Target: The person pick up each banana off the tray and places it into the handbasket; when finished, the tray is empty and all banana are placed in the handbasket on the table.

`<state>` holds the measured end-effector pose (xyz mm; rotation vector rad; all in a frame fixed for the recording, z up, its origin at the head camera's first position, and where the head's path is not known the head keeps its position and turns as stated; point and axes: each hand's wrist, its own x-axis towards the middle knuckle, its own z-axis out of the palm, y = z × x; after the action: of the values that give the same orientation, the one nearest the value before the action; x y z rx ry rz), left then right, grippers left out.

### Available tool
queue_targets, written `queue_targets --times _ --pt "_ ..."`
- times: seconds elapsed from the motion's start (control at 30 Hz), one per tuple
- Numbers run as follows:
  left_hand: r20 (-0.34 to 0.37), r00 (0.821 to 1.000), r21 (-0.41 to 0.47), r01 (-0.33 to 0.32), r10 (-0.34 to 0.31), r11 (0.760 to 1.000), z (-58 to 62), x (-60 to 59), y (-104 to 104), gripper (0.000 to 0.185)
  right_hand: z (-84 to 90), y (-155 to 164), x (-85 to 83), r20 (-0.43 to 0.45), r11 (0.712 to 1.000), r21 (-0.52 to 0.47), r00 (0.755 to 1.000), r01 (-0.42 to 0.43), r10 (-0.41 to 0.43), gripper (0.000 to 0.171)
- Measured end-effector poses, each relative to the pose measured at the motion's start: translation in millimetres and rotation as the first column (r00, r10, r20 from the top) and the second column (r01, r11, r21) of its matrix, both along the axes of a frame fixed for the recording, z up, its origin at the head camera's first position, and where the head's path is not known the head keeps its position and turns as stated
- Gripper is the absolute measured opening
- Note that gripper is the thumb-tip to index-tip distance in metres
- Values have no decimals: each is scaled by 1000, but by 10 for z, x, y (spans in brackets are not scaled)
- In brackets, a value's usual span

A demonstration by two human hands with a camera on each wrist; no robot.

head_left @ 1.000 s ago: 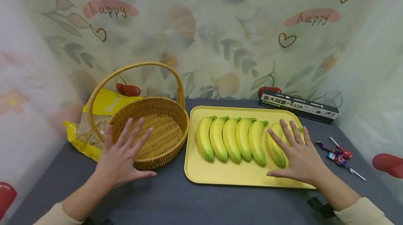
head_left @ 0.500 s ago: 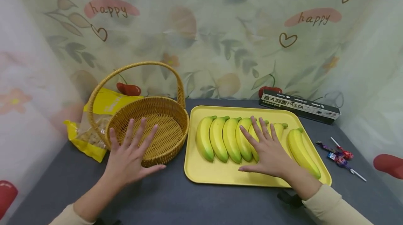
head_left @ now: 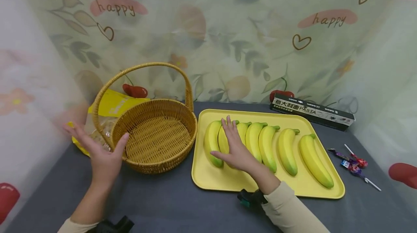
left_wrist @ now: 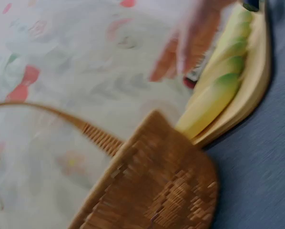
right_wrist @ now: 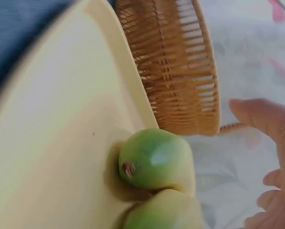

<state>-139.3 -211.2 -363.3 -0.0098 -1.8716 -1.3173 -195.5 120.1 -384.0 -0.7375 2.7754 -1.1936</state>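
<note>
**Reaching for the leftmost bananas while the basket waits**

Stretching flat across the yellow tray, the right hand lies with straight fingers over the second banana from the left, its thumb against the first banana; nothing is gripped yet. Seven bananas sit side by side on the tray, the others lying to the right, untouched. The left hand hovers open, palm turned inward, just beside the near-left rim of the wicker basket, thumb close to the weave, holding nothing. The basket stands empty on the grey tabletop, touching or nearly touching the tray's left edge.

Judging by this, the step in hand is picking a banana at the basket end of the row. The next move would call for the right hand's fingers to curl round one fruit without dragging its neighbour, since the two lie pressed together. The left hand looks placed to steady the basket, whose tall handle arches over the opening.
</note>
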Motion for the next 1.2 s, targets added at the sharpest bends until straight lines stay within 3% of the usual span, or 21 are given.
queue_targets --times 0.03,0.1,0.2,0.27,0.33,0.47,0.57,0.8,0.9,1.13,1.2 --pt "78 996 56 32 -37 998 21 1 -49 103 -14 -31 -31 35 999 -31 999 20 -18 96" --pt "260 958 139 88 -122 986 61 4 -149 100 -45 -90 -89 84 994 -88 995 60 -53 92" --pt "473 852 130 186 -225 974 98 -7 -309 89 -84 -177 -148 148 980 -163 985 114 -90 87" --pt "525 797 118 278 -297 953 106 -29 -404 82 -105 -239 -169 170 967 -215 981 134 -98 85" --pt "551 765 74 353 -333 933 105 -51 -493 76 -122 -299 -184 187 954 -253 976 158 -113 83" --pt "555 740 -4 459 -380 888 79 -115 -621 68 -169 -390 -198 164 934 -309 977 181 -135 80" --pt "566 739 -75 488 -365 870 47 -146 -673 62 -227 -426 -190 144 932 -318 981 172 -132 77" --pt "562 731 -124 537 -387 834 -54 -178 -710 53 -355 -475 -149 91 947 -276 985 164 -145 73" --pt "565 726 -134 550 -393 824 -71 -180 -721 48 -400 -498 -137 80 948 -275 986 163 -147 71" --pt "639 671 -106 561 -376 821 -40 -183 -745 52 -494 -540 -116 80 956 -232 983 178 -163 75" --pt "644 664 -96 563 -380 821 -37 -180 -748 53 -503 -551 -120 93 952 -238 980 194 -177 77"
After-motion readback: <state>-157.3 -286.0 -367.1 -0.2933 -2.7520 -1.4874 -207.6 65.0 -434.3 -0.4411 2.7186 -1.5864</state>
